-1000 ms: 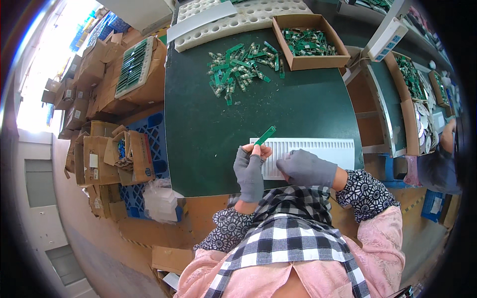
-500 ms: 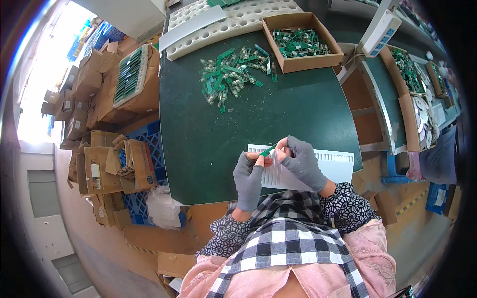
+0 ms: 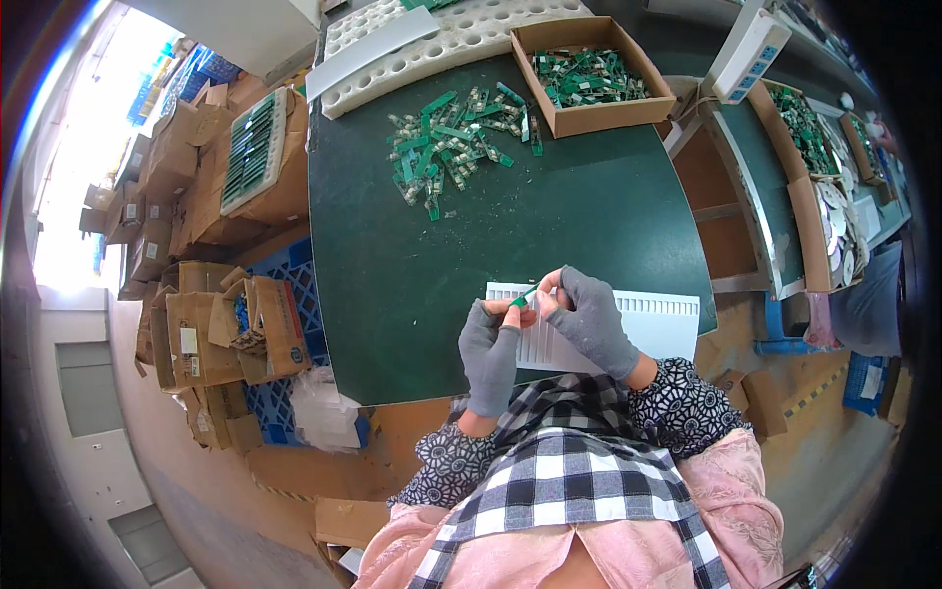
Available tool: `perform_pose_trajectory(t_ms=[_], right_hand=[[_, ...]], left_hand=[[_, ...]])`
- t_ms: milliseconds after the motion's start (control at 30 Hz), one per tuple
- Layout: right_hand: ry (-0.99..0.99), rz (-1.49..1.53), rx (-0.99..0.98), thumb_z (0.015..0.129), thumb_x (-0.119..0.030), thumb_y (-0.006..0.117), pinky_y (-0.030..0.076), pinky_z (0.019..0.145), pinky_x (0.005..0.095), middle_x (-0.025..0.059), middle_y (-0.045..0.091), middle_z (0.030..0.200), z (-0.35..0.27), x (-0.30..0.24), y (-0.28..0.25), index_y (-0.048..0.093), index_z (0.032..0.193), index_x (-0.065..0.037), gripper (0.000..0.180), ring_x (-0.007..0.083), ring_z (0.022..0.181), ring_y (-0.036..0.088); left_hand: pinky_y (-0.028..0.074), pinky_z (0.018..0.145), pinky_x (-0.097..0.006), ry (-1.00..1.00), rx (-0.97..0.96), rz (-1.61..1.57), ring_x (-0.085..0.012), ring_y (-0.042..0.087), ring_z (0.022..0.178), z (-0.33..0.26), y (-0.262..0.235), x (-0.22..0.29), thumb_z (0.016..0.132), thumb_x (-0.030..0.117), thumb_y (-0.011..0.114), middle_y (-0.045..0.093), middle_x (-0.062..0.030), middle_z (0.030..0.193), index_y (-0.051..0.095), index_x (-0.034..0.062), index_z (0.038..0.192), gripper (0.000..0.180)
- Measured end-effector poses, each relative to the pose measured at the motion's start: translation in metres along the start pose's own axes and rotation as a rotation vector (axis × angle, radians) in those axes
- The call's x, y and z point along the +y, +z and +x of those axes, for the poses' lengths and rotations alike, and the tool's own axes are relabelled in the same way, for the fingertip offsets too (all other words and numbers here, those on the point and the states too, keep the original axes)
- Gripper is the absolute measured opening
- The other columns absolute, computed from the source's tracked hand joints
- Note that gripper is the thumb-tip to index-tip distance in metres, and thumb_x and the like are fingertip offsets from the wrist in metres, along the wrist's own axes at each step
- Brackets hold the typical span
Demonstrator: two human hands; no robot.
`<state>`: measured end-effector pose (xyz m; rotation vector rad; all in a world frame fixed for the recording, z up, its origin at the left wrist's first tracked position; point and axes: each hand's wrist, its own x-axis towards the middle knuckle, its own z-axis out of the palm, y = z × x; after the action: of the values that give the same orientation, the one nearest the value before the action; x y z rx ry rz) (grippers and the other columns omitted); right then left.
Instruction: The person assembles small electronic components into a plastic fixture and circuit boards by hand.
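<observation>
My left hand (image 3: 489, 355), in a grey fingerless glove, pinches a small green circuit board (image 3: 521, 299) between thumb and fingertips. At the board's right end, the fingers of my right hand (image 3: 592, 319), gloved alike, are closed together. Something small and whitish shows by those fingertips, too small to name. Both hands are above a white slotted tray (image 3: 659, 329) at the table's near edge, partly covering its left half. Farther off, a loose heap of green circuit boards (image 3: 449, 147) with clear and metallic parts lies on the dark green table (image 3: 392, 280).
A cardboard box (image 3: 608, 120) full of similar boards stands at the far right of the table. White foam with round holes (image 3: 471, 47) and a white strip (image 3: 373, 51) lie at the back. Cartons (image 3: 201, 339) fill the left; a second workbench (image 3: 775, 211) stands right.
The board has tilted slightly between my fingers, and my right hand has shifted a little left. The left hand keeps its pinch. The whole view has moved slightly.
</observation>
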<state>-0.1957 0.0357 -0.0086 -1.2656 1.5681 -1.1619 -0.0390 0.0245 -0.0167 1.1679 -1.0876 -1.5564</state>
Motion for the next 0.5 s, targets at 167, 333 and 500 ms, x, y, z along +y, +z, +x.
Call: perform_pose_trajectory(t_ms=[167,333,500], right_hand=[[-0.009,-0.008,0.009,0.087,-0.014,0.068,0.036,0.050,0.0256,-0.0019,0.046,0.058,-0.0001,0.0017,0.0015,0.065,0.093,-0.003,0.013,0.0056,0.053,0.042],[-0.005,-0.015,0.017,0.086,-0.013,0.068,0.036,0.050,0.0262,-0.0015,0.047,0.058,0.0023,0.0020,0.0026,0.064,0.093,-0.003,0.013,0.0059,0.053,0.043],[-0.030,-0.039,0.067,0.087,-0.016,0.070,0.037,0.051,0.0270,0.0004,0.047,0.059,0.0030,-0.0073,0.0014,0.062,0.095,-0.002,0.018,0.0074,0.054,0.044]], left_hand=[[0.053,0.082,-0.028,0.031,0.007,0.012,-0.0162,0.067,0.086,0.0004,0.0029,0.0008,0.099,0.009,0.055,0.068,-0.0117,0.094,0.058,-0.0035,0.099,0.013],[0.053,0.082,-0.028,0.017,0.010,0.017,-0.0161,0.067,0.086,0.0029,0.0033,0.0012,0.099,0.008,0.055,0.068,-0.0118,0.094,0.059,-0.0037,0.100,0.013],[0.053,0.083,-0.029,0.021,0.003,0.006,-0.0165,0.067,0.087,0.0031,0.0023,0.0061,0.099,0.008,0.054,0.068,-0.0115,0.095,0.059,-0.0040,0.101,0.013]])
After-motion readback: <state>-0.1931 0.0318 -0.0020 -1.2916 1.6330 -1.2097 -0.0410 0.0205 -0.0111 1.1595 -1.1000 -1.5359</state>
